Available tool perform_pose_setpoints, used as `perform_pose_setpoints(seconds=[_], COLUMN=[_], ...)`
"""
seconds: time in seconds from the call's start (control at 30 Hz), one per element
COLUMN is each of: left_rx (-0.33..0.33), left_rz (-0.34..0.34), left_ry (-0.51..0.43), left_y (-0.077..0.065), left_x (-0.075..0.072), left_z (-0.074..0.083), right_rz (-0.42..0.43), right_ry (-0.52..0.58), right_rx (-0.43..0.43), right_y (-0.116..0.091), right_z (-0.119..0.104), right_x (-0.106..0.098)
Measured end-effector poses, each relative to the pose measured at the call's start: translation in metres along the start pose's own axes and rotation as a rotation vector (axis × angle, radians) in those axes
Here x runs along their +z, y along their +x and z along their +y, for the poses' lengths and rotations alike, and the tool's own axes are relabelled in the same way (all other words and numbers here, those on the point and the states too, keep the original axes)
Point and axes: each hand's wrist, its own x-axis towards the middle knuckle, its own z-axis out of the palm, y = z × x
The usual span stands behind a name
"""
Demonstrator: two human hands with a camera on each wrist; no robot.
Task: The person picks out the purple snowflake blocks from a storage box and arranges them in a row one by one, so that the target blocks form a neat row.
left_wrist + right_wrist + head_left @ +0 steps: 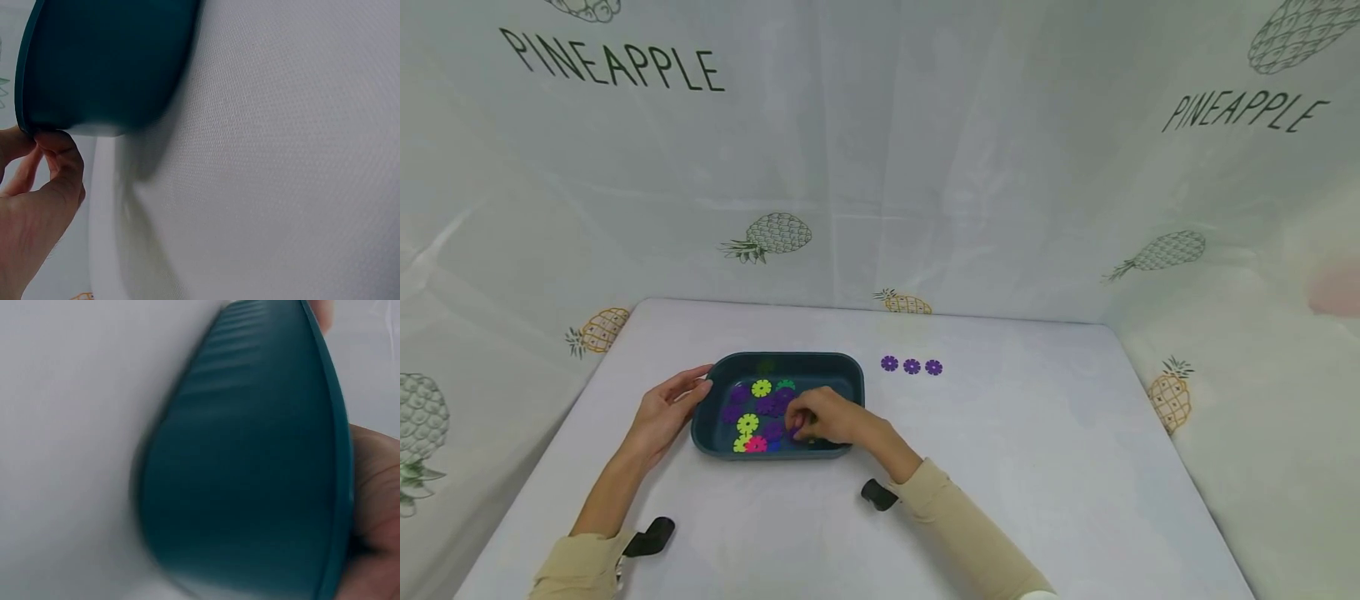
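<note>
A dark teal tray (778, 355) holds loose flower-shaped plastic discs: purple discs (771, 406), yellow discs (747, 423), a pink disc (756, 444) and a green disc (786, 384). At its left end my left hand (667, 410) pinches the rim between thumb and fingers; the left wrist view shows this grip on the tray wall (106, 62). Inside the right half, my right hand (826, 415) has its fingers curled down, with a purple disc (794, 432) at the fingertips. In the right wrist view the tray's outer side (250, 456) hides those fingertips.
Three purple discs (912, 367) lie in a row on the white table (1037, 450), right of the tray. A pineapple-print sheet (970, 167) hangs behind the table. Black wrist-camera mounts (652, 537) stick out from both wrists.
</note>
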Motion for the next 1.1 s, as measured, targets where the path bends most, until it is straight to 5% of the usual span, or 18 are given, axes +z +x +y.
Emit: perform_pose_setpoints(seconds=[0.5, 1.1], left_rx=[-0.002, -0.001], left_rz=[-0.005, -0.002], left_ry=[-0.002, -0.006], left_y=[0.001, 0.0], left_x=[0.001, 0.001], left_z=[0.001, 0.001], right_rz=[0.249, 0.577], right_ry=[-0.014, 0.037], right_rx=[-0.057, 0.03], right_y=[-0.022, -0.054], right_z=[0.023, 0.047], right_x=[-0.03, -0.065])
